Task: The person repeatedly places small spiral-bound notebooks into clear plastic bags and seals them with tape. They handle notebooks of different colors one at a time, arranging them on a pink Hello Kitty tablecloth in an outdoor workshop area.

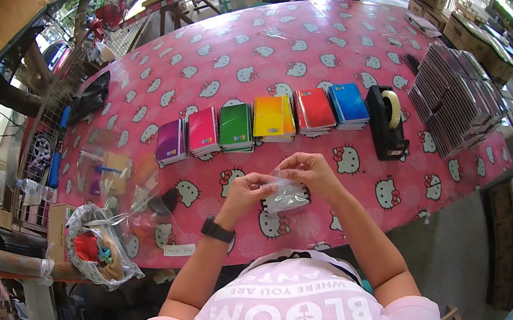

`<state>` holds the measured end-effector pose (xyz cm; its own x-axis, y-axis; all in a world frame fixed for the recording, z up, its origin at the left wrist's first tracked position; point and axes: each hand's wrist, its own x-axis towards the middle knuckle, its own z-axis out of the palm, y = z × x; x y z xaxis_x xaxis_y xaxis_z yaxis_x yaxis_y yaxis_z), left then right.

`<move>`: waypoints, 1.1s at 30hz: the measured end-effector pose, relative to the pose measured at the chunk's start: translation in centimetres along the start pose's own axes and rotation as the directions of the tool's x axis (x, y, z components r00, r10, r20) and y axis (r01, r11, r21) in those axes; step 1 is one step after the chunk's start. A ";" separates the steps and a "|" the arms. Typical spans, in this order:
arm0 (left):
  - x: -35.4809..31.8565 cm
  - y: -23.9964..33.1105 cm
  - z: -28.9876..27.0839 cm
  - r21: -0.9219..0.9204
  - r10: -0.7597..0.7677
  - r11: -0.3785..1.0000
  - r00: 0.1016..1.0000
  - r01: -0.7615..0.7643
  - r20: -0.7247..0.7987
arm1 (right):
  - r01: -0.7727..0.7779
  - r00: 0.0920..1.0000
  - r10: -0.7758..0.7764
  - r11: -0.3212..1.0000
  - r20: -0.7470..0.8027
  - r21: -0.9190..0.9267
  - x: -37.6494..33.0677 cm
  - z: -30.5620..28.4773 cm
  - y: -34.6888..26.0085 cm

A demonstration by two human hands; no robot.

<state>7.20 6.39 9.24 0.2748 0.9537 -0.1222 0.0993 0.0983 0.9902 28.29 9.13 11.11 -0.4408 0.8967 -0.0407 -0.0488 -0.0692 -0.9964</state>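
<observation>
Close to the table's near edge, my left hand (253, 190) and my right hand (309, 171) pinch the top edge of a clear plastic bag (288, 199). The bag hangs below my fingers and looks flat. Beyond my hands runs a slanting row of small notebook stacks: purple (172, 140), pink (202, 128), green (235, 122), yellow (270, 116), red (314, 109) and blue (349, 103). The yellow and red ones show spiral binding. Right of the blue stack stands a black tape dispenser (387, 129) with a roll of tape.
Tall bundles of notebooks (456, 102) stand at the table's right. Clear plastic wrappers (112, 173) lie on the left, near a plastic bag of mixed items (100, 248) at the edge. The pink patterned cloth (239, 62) covers the table. Cardboard boxes (476, 44) are stacked beyond.
</observation>
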 end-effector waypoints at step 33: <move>-3.4 -1.1 1.9 0.494 0.556 0.709 0.830 -0.503 0.046 | 0.337 0.791 -0.602 0.576 -0.108 -0.745 -4.2 3.7 1.5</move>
<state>8.00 2.48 8.44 0.3272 0.8330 0.4462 0.4050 -0.5503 0.7302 26.81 3.64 10.05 -0.2223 0.7980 0.5601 0.4912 0.5880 -0.6427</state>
